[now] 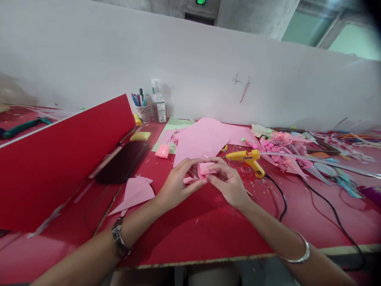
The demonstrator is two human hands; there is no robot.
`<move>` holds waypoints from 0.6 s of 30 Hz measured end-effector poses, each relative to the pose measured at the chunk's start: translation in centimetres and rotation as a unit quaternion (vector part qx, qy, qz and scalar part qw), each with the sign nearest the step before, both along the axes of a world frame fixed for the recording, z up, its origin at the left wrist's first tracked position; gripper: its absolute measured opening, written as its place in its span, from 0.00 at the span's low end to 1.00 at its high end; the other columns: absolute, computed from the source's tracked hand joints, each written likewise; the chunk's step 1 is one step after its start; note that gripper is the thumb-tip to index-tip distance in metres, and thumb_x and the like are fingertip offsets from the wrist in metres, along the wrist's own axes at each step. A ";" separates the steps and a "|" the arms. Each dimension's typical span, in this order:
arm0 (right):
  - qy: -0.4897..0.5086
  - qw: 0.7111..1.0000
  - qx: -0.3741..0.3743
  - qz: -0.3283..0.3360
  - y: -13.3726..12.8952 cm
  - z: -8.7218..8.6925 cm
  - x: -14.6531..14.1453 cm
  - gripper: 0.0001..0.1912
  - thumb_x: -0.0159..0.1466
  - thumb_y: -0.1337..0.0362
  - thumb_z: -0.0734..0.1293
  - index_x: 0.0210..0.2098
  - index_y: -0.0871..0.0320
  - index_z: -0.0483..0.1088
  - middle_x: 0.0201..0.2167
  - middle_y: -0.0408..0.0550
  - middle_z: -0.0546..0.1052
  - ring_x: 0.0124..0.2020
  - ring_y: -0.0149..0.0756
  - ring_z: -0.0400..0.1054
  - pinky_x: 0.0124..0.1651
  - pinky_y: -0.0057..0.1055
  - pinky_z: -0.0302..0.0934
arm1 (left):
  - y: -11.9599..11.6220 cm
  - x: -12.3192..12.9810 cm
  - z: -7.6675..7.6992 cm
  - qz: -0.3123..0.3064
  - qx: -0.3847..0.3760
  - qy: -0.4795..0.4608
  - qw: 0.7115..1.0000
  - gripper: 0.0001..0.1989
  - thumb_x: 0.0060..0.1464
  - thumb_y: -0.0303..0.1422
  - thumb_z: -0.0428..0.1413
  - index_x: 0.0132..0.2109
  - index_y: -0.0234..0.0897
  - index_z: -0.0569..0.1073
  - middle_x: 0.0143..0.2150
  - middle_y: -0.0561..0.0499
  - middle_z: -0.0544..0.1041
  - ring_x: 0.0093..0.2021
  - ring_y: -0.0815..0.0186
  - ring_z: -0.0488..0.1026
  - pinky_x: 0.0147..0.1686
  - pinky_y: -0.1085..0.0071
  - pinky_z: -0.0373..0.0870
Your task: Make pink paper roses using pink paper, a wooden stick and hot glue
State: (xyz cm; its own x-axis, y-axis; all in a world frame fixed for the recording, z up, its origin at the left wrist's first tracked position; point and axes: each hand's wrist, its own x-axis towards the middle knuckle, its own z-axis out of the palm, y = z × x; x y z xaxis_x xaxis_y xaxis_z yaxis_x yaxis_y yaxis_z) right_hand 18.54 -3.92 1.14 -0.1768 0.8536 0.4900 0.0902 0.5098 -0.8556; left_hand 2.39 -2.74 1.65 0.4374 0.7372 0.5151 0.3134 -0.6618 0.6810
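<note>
Between my two hands, above the middle of the red table, is a small rolled piece of pink paper (203,170). My left hand (181,180) curls round its left side, with the thumb under it. On the right side, the fingers and thumb of my right hand (228,179) pinch the same piece. Large pink sheets (205,137) lie just beyond my hands. A yellow glue gun (248,159) rests to the right of my right hand. Pink paper scraps (138,192) lie left of my left hand.
A red panel (65,159) stands at the left beside a dark phone (122,163). A pen cup (143,113) and a bottle (160,109) stand by the white wall. Pink decorations (285,149), black cords and a long clear stick lie at the right.
</note>
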 end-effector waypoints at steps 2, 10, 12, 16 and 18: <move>-0.002 1.000 0.003 -0.001 0.0 -0.1 0.0 0.04 0.55 0.68 0.64 0.30 0.53 0.69 0.40 0.46 0.67 0.48 0.34 0.60 0.49 0.35 0.57 | 0.0 0.0 0.0 0.005 0.008 -0.001 1.000 0.17 0.51 0.33 0.52 0.48 0.38 0.63 0.38 0.48 0.69 0.35 0.68 0.67 0.36 0.70 0.65; 0.007 1.000 0.003 0.013 0.0 0.0 0.0 0.07 0.57 0.69 0.62 0.32 0.52 0.70 0.38 0.45 0.66 0.45 0.32 0.62 0.49 0.34 0.57 | 0.2 0.0 -0.3 0.031 0.022 -0.019 0.999 0.14 0.51 0.31 0.53 0.46 0.38 0.65 0.36 0.51 0.70 0.32 0.72 0.67 0.34 0.76 0.66; 0.001 1.000 0.006 0.010 0.0 0.1 0.0 0.08 0.58 0.68 0.61 0.33 0.51 0.70 0.38 0.45 0.67 0.45 0.32 0.62 0.49 0.33 0.57 | 0.2 0.0 -0.4 0.033 0.018 -0.025 0.999 0.13 0.51 0.31 0.53 0.45 0.38 0.65 0.37 0.51 0.71 0.32 0.72 0.68 0.34 0.76 0.67; -0.017 1.000 0.019 -0.015 0.0 0.2 -0.1 0.06 0.57 0.67 0.62 0.33 0.52 0.69 0.35 0.44 0.68 0.40 0.32 0.63 0.45 0.32 0.58 | 0.2 0.1 -0.4 0.035 0.013 -0.023 0.999 0.13 0.50 0.31 0.53 0.44 0.37 0.67 0.35 0.51 0.71 0.32 0.72 0.68 0.33 0.77 0.67; -0.023 0.999 0.034 -0.029 0.0 0.1 -0.2 0.06 0.57 0.68 0.62 0.35 0.52 0.67 0.33 0.43 0.68 0.38 0.31 0.63 0.43 0.32 0.59 | 0.1 0.1 -0.3 0.032 0.009 -0.022 0.999 0.11 0.50 0.31 0.53 0.43 0.37 0.67 0.35 0.51 0.72 0.32 0.72 0.68 0.33 0.77 0.67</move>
State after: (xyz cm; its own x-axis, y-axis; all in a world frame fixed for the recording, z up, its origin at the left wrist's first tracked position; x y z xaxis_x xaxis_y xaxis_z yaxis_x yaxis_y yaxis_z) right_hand 18.38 -3.96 1.28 -0.1514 0.8284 0.5394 0.1590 0.5590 -0.8138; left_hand 2.48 -2.62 1.31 0.3664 0.7537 0.5456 0.3254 -0.6532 0.6837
